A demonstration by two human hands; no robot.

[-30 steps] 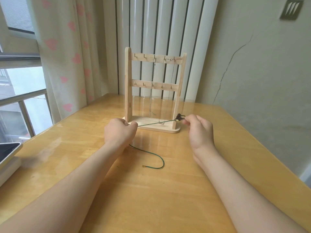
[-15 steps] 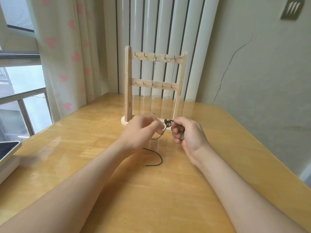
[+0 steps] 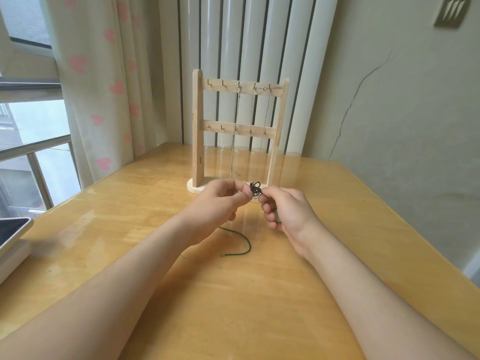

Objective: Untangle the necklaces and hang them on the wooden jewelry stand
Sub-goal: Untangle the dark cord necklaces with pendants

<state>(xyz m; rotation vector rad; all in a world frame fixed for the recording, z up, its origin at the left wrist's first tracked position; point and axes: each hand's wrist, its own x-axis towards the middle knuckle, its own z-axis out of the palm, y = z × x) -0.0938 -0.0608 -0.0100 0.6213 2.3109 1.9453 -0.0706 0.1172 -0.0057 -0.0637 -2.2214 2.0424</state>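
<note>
A wooden jewelry stand [image 3: 198, 131] with two hook rails stands at the back of the table. A silver chain [image 3: 234, 136] hangs from a middle top hook, and a finer chain [image 3: 265, 126] hangs further right. Just in front of the stand's base, my left hand [image 3: 220, 201] and my right hand [image 3: 284, 211] pinch a dark green cord necklace at its small dark pendant [image 3: 255, 189], fingertips nearly touching. The cord's loose end [image 3: 242, 240] trails from under my left hand and curls on the table, ending in a gold tip.
The yellow wooden table [image 3: 233, 294] meets a cracked wall on the right and white vertical panels behind. A heart-print curtain [image 3: 98, 74] and window lie to the left. A tablet on a white block [image 3: 13, 237] sits at the left table edge.
My hands came together from a stretched-out cord to a close pinch at the pendant. The left hand moved right toward the right hand, and the cord went slack.
</note>
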